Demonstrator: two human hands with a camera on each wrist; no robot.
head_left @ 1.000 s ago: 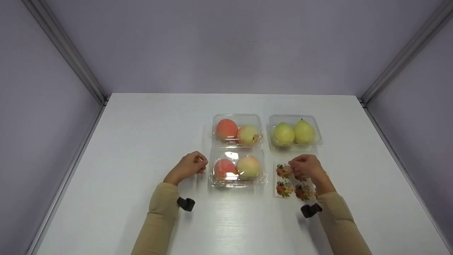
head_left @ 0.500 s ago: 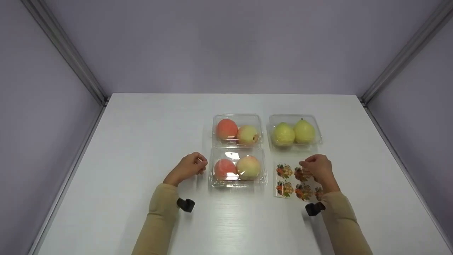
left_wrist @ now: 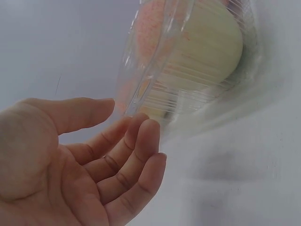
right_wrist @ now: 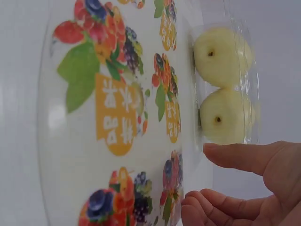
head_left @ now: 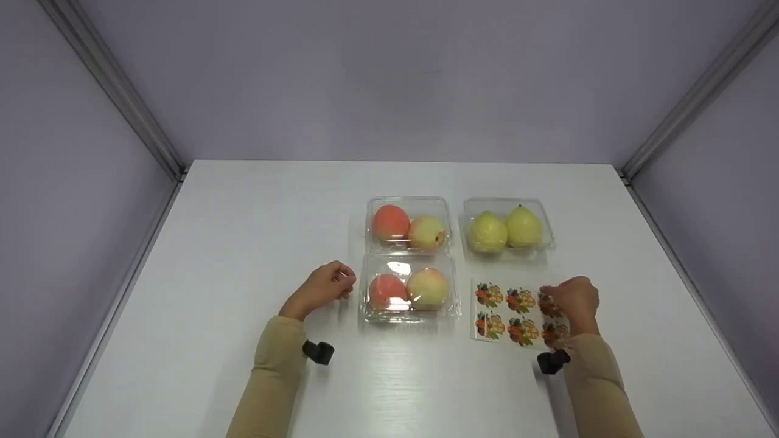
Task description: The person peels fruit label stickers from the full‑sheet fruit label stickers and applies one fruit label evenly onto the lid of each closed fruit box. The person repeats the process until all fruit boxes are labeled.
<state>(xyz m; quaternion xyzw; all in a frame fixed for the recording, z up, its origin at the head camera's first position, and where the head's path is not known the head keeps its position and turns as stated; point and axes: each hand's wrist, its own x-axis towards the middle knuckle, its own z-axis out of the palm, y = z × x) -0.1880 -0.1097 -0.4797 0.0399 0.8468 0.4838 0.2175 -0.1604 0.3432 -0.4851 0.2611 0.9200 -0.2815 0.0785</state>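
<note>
My left hand (head_left: 322, 286) hovers with loosely curled fingers just left of the front clear plastic fruit box (head_left: 409, 313), holding nothing. That box contains a red fruit (head_left: 387, 291) and a yellowish-pink one (head_left: 428, 288); in the left wrist view its ribbed wall is beyond my fingertips (left_wrist: 149, 134). Over the right end of a sheet of fruit-print stickers (head_left: 522, 331) is my right hand (head_left: 577, 299). In the right wrist view, a gap shows between its thumb (right_wrist: 240, 156) and bent fingers, with nothing pinched there. Whether those fingertips touch the sheet, I cannot tell.
Directly behind the front box stands another clear box (head_left: 409, 202) with a red and a yellowish fruit. To its right, a third box (head_left: 505, 202) holds two green-yellow pears (head_left: 524, 227). All rest on a white table (head_left: 268, 207) enclosed by grey walls.
My right hand has moved rightward across the sticker sheet, from its middle to its right end, uncovering more of the prints. My left hand and the boxes stay in place.
</note>
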